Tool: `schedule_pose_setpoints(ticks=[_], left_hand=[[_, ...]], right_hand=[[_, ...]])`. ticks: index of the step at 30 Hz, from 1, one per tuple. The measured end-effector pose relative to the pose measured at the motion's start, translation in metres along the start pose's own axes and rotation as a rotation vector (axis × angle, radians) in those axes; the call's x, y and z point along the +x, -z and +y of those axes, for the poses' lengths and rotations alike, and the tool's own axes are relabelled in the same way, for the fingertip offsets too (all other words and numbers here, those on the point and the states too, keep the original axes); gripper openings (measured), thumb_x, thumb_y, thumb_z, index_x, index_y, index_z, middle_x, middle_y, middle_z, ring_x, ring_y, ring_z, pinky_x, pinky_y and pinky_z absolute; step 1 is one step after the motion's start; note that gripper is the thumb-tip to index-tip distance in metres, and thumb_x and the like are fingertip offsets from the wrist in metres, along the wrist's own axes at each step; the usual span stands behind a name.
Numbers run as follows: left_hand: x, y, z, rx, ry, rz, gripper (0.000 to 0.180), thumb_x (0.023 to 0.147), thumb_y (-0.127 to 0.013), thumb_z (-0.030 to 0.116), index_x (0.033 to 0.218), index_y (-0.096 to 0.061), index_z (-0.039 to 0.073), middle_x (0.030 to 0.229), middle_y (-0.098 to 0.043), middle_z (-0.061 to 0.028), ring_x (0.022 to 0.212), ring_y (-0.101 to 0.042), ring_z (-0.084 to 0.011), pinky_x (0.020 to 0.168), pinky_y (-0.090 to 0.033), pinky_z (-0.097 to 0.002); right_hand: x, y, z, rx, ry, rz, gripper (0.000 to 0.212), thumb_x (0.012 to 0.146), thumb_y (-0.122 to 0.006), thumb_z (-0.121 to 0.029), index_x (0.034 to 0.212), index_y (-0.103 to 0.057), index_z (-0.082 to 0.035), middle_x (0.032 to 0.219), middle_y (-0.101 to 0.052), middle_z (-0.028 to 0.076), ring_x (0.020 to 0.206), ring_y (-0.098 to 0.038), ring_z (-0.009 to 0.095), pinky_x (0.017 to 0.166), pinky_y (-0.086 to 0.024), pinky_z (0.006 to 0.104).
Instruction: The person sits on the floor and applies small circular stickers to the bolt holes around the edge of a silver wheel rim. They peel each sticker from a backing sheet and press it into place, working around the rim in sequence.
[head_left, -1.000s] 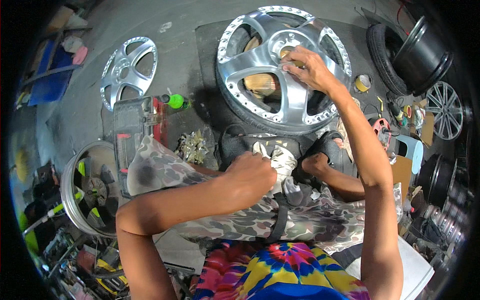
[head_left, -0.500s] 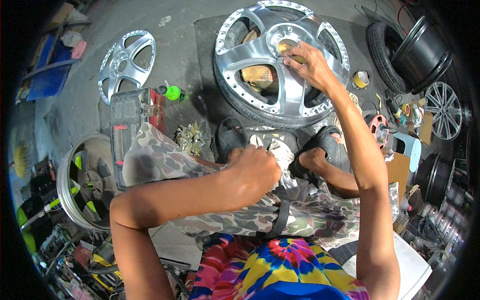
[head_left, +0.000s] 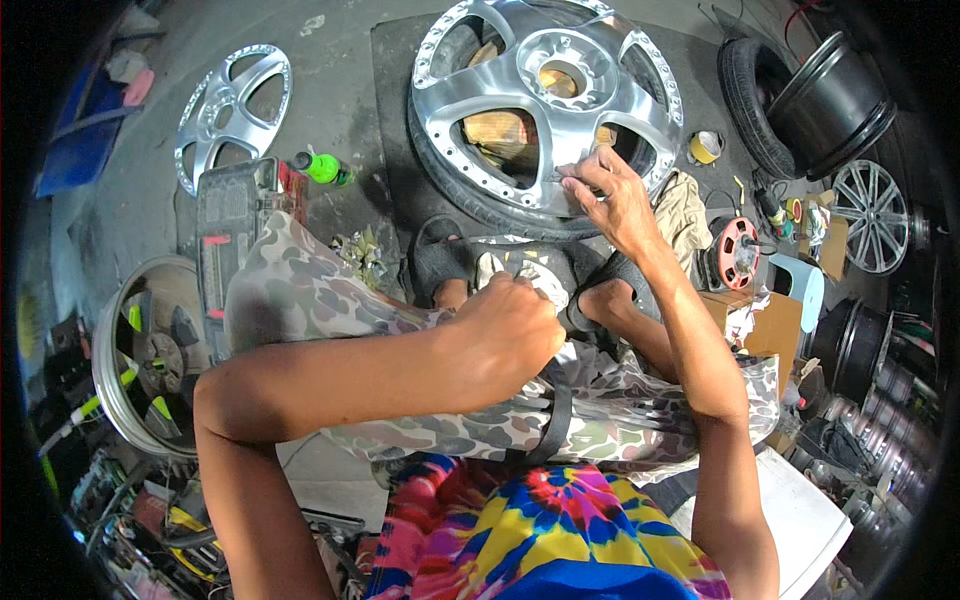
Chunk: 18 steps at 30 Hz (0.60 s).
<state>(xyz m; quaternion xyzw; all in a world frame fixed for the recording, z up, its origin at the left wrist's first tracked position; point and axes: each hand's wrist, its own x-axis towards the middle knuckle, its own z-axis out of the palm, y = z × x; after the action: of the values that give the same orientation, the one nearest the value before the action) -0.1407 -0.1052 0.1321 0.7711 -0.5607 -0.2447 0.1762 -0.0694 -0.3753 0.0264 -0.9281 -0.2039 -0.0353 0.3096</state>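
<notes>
A silver five-spoke wheel face (head_left: pixel 545 130) lies flat on a tire (head_left: pixel 430 165) in front of me. My right hand (head_left: pixel 610 195) is at the near spoke, thumb and fingers closed together with their tips on the metal. Whatever they pinch is too small to make out. My left hand (head_left: pixel 515 325) is curled into a fist over my lap, and what it may hold is hidden. White cloth (head_left: pixel 540 280) shows just beyond that fist, between my sandalled feet. Through the wheel's openings, brownish packing (head_left: pixel 500 130) is visible.
Left stand a smaller silver wheel face (head_left: pixel 232 115), a green bottle (head_left: pixel 322 167), a toolbox (head_left: pixel 240 240) and a wheel rim (head_left: pixel 150 350). On the right are a yellow tape roll (head_left: pixel 706 148), tan cloth (head_left: pixel 683 215), a red cord reel (head_left: pixel 738 252), a tire (head_left: pixel 755 110) and a black rim barrel (head_left: pixel 835 105).
My right hand has come from beside the wheel's hub down the spoke toward its near edge. My left fist stays over my lap. The whole view has shifted slightly.
</notes>
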Motion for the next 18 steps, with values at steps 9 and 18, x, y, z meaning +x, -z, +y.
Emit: schedule_pose_setpoints(ticks=[9,18], left_hand=[[0.004,-0.004,0.002,-0.066,-0.039,0.046,0.018,0.087,-0.068,0.011,0.098,-0.074,-0.002,0.100,-0.076,-0.0214,0.100,-0.075,-0.0366,0.087,-0.058,-0.0468],[0.006,-0.010,0.005,-0.081,-0.095,0.123,0.017,0.088,-0.066,0.013,0.090,-0.075,-0.002,0.093,-0.076,-0.0220,0.092,-0.077,-0.0370,0.080,-0.061,-0.0487]], right_hand=[[-0.007,-0.011,-0.008,-0.001,-0.106,0.114,0.014,0.101,-0.076,-0.013,0.113,-0.080,-0.007,0.099,-0.067,0.015,0.090,-0.071,0.038,0.081,-0.057,0.0468],[-0.050,-0.036,-0.020,0.021,-0.224,0.101,0.016,0.099,-0.078,-0.013,0.114,-0.080,-0.007,0.100,-0.073,0.015,0.091,-0.074,0.040,0.080,-0.058,0.0473]])
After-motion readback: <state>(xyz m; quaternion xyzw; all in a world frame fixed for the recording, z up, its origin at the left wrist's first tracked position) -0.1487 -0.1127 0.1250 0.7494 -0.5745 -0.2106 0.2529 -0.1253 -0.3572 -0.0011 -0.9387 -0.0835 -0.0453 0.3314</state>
